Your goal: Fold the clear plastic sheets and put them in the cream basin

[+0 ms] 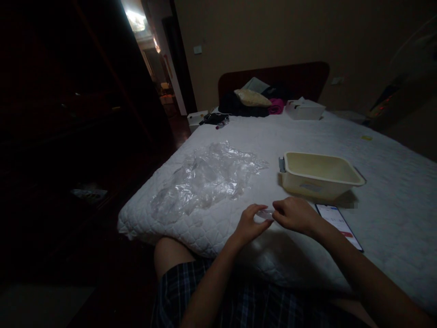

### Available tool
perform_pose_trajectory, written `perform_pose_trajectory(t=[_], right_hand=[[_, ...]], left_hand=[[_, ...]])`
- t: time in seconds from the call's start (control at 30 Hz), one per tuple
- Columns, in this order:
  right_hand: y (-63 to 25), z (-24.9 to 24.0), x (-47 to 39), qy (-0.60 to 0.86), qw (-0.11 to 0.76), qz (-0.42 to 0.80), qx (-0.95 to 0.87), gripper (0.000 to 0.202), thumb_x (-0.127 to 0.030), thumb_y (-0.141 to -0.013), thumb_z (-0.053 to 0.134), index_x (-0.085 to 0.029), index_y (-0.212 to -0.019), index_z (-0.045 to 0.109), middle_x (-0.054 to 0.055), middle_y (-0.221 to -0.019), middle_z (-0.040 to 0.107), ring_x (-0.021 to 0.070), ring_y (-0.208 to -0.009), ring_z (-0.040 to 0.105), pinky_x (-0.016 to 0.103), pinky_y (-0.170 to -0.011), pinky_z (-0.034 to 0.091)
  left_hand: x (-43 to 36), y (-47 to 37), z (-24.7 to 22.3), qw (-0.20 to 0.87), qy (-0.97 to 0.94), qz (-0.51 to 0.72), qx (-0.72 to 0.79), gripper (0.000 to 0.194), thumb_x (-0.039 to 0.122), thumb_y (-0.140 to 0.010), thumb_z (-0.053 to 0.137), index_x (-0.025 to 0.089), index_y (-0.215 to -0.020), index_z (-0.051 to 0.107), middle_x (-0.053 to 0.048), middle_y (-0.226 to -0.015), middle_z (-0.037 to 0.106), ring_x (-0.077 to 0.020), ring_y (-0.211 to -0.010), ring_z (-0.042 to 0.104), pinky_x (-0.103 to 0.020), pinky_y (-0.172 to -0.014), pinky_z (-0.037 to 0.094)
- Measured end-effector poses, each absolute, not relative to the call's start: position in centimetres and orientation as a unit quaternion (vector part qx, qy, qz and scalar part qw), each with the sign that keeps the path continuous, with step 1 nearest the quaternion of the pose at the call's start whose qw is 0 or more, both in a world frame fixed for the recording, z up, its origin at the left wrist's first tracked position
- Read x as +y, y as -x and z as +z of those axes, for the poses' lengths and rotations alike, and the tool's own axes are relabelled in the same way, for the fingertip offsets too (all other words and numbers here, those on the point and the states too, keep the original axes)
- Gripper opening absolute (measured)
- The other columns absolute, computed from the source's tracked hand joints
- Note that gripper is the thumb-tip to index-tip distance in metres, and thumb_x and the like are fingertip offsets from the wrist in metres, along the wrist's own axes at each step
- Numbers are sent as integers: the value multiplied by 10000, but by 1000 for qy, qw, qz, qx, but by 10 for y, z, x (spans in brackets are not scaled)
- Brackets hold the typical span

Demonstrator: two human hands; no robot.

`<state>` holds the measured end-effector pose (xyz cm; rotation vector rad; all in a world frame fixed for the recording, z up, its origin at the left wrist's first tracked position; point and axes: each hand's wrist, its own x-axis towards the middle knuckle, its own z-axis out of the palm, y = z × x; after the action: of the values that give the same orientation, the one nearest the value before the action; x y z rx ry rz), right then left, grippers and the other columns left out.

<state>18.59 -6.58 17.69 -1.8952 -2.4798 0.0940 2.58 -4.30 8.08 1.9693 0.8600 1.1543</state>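
Between my two hands, above the near edge of the bed, is a small clear plastic piece point(265, 214), too dim to name more exactly. My left hand point(251, 222) grips it with thumb and fingers curved around its sides. The fingers of my right hand point(292, 215) are closed at its right end. Left of my hands, a wide crumpled heap of clear plastic film point(215, 175) lies on the bed. A cream plastic tub point(322, 182) with a grey handle clip stands beyond my right hand. Beside my right wrist lies a phone point(337, 225) with its screen lit.
A white quilted cover point(259, 136) spreads over the bed. At the far end are a white box point(305, 109), a beige pillow point(252, 97), dark clothes and a magenta roll point(276, 106). Another white box point(197, 119) stands at the far left corner. A yellow item point(367, 137) lies right.
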Motion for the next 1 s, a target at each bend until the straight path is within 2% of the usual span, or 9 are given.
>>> perform_pose_trajectory(t=[0.1,0.23,0.3,0.4,0.5,0.63,0.8,0.9,1.0], right_hand=[[-184,186,-77,589,4,16,-808,208,-270,-744,480,-181,-619,621,69,-587,632,164,-545,560,277,-488,211],[-183,187,-82,573,44,13,-818,273,-312,-803,448,-182,-628,614,47,-582,624,157,-541,567,265,-482,262],[-185,183,-80,569,100,24,-816,311,-379,-846,417,-185,-727,630,46,-660,650,163,-586,590,261,-510,338],[-195,176,-77,568,233,2,-790,357,-427,-872,392,-168,-983,612,95,-929,662,209,-833,619,314,-719,453],[-212,165,-74,591,346,-14,-729,425,-462,-856,419,-158,-1122,553,135,-1117,595,264,-1055,542,413,-910,407],[-234,137,-76,650,446,137,-599,513,-540,-814,448,-186,-1182,501,141,-1176,562,271,-1067,546,439,-891,437],[-228,102,-84,643,472,392,-460,539,-588,-742,528,-216,-1132,522,129,-1114,619,258,-1037,578,406,-858,469],[-213,96,-87,604,479,497,-397,484,-573,-691,602,-211,-1012,593,118,-1022,659,251,-952,619,373,-784,504],[-203,98,-84,575,509,520,-374,377,-512,-609,705,-196,-800,632,72,-816,677,225,-807,645,346,-736,515]], left_hand=[[-49,-27,90,398,-747,429,316,79,223,-736,611,156,-765,642,-16,-734,623,-149,-716,587,-272,-707,478],[-58,-28,95,439,-714,449,309,81,213,-726,583,150,-687,614,-17,-722,598,-141,-717,563,-252,-694,453],[-61,-28,96,483,-667,457,335,105,221,-745,547,148,-694,602,-15,-699,596,-132,-684,563,-239,-655,451],[-62,-26,96,529,-599,463,383,130,248,-750,531,147,-681,579,-2,-622,577,-112,-567,549,-210,-542,430],[-58,-20,96,530,-553,495,409,171,299,-740,557,152,-651,550,9,-583,563,-106,-524,546,-203,-510,416],[-50,-15,95,521,-500,545,426,297,416,-769,543,158,-624,513,19,-546,538,-101,-508,540,-209,-529,419],[-49,-16,89,527,-469,566,426,419,562,-744,538,161,-626,504,20,-561,525,-103,-510,532,-220,-540,425],[-53,-16,85,524,-482,560,422,445,587,-743,529,162,-614,504,17,-559,515,-106,-529,528,-221,-555,424],[-57,-14,78,538,-478,545,430,461,610,-726,535,163,-617,502,15,-550,512,-110,-523,525,-224,-549,424]])
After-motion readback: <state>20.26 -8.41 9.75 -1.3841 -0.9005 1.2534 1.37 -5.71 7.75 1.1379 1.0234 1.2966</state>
